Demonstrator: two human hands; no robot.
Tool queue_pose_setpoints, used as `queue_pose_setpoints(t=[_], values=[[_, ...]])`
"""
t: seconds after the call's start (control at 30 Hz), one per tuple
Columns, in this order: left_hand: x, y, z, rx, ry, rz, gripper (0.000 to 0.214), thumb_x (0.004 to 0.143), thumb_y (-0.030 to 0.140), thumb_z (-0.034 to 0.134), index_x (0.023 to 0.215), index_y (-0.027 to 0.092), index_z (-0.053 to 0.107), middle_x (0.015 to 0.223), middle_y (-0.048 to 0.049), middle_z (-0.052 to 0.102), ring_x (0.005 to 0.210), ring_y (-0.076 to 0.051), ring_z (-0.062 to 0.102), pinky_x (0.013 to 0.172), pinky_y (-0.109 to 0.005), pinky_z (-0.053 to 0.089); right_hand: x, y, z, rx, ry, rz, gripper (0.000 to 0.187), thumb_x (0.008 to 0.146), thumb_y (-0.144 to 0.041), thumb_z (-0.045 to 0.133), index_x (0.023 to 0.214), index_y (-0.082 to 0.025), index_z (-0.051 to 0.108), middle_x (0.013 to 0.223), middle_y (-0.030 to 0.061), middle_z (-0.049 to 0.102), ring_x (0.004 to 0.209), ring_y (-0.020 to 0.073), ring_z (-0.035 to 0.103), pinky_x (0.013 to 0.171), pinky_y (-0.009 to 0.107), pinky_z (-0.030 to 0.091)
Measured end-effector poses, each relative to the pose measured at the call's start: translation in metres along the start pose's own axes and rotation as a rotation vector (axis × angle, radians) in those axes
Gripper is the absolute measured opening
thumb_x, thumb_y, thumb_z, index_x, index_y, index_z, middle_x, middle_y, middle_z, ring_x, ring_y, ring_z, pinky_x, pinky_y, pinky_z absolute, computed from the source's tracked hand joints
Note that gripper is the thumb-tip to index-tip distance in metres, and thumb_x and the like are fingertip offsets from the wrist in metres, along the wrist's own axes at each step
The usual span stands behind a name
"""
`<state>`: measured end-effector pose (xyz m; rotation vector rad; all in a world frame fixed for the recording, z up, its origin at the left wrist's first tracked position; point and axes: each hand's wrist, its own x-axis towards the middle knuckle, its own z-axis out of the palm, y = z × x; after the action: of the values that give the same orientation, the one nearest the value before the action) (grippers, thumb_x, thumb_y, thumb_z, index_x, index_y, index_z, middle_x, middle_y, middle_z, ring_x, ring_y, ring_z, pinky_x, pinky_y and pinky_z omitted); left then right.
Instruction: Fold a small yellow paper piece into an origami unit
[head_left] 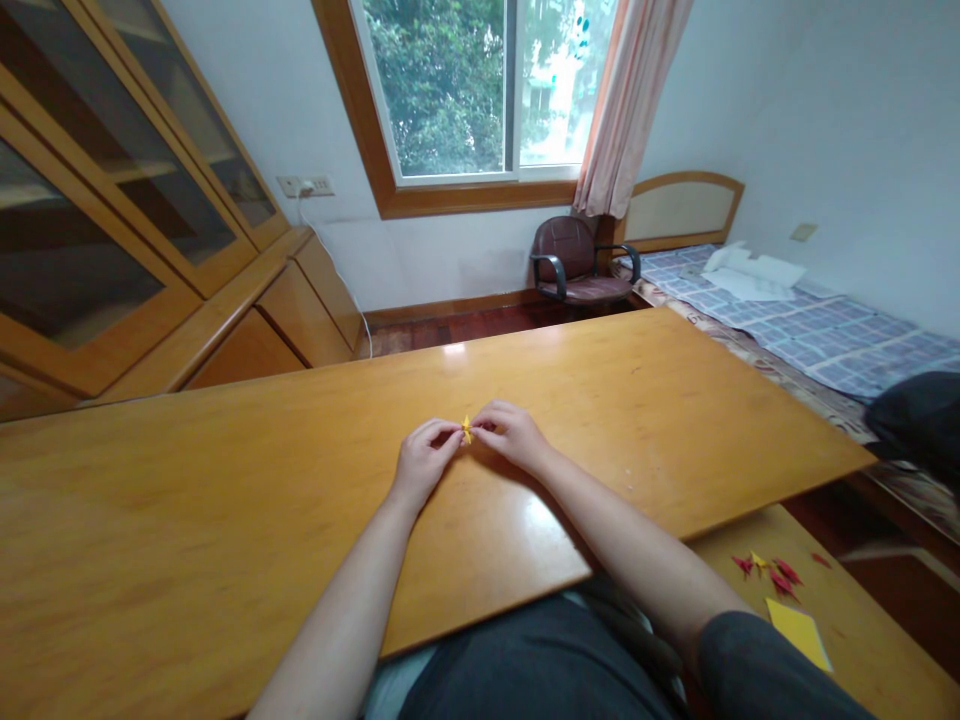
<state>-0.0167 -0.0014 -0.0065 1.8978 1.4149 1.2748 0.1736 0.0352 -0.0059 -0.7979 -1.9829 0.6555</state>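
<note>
Both my hands meet over the middle of a wooden table point(225, 520). My left hand point(422, 458) and my right hand point(510, 435) each pinch a side of a tiny yellow folded paper piece point(466, 430) just above the tabletop. The fingers of both hands are curled closed around it, so most of the paper is hidden. My forearms stretch forward from my lap.
On a lower wooden surface at the right lie small red and yellow folded paper figures point(772, 572) and a yellow paper sheet point(799, 632). A brown chair point(577, 262) stands under the window. A bed point(810, 330) runs along the right wall, wooden cabinets point(150, 240) along the left.
</note>
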Motion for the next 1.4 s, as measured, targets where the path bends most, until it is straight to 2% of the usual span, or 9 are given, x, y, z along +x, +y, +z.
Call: queue_pose_setpoints(t=[0.43,0.7,0.97,1.13,1.4], values=[[-0.0002,-0.0030,0.0013,0.027,-0.016,-0.013,0.015,0.082,0.033,0.064,0.078,0.020,0.071,0.079,-0.0037,0.072,0.074,-0.017,0.065,0.073,-0.027,0.051,-0.0027,0.0018,0.0016,-0.043,-0.029,-0.045,0.015,0.091,-0.026,0.059,0.088,-0.018,0.071,0.085,0.0056,0.068,0.077,0.0142,0.063,0.073,0.024,0.050],[-0.0013,0.0000,0.0038,0.004,-0.006,-0.099,0.020,0.080,0.036,0.065,0.071,0.019,0.070,0.070,-0.0032,0.071,0.067,-0.017,0.064,0.067,-0.027,0.050,-0.0046,0.0012,0.0027,-0.189,-0.049,-0.103,0.016,0.091,-0.027,0.057,0.086,-0.019,0.070,0.084,0.0064,0.068,0.077,0.0151,0.062,0.072,0.025,0.049],[-0.0009,-0.0027,0.0061,-0.061,-0.006,-0.119,0.019,0.080,0.036,0.066,0.075,0.019,0.072,0.071,-0.0034,0.073,0.067,-0.017,0.066,0.066,-0.027,0.051,-0.0032,0.0004,0.0058,-0.193,-0.004,-0.073,0.015,0.090,-0.025,0.057,0.082,-0.018,0.068,0.080,0.0052,0.067,0.074,0.0145,0.061,0.069,0.024,0.047],[-0.0010,-0.0063,0.0069,-0.047,-0.008,-0.107,0.017,0.080,0.034,0.065,0.076,0.019,0.072,0.073,-0.0036,0.073,0.069,-0.017,0.066,0.068,-0.027,0.051,-0.0031,-0.0002,0.0047,-0.191,-0.019,-0.064,0.015,0.090,-0.025,0.057,0.082,-0.019,0.068,0.080,0.0048,0.066,0.074,0.0141,0.061,0.069,0.024,0.047],[-0.0010,-0.0041,0.0070,-0.015,-0.016,-0.129,0.017,0.079,0.032,0.064,0.072,0.019,0.071,0.067,-0.0026,0.071,0.063,-0.016,0.064,0.064,-0.026,0.049,-0.0039,0.0005,0.0049,-0.357,-0.050,-0.123,0.015,0.090,-0.026,0.058,0.081,-0.019,0.068,0.080,0.0061,0.066,0.073,0.0152,0.059,0.067,0.025,0.044]])
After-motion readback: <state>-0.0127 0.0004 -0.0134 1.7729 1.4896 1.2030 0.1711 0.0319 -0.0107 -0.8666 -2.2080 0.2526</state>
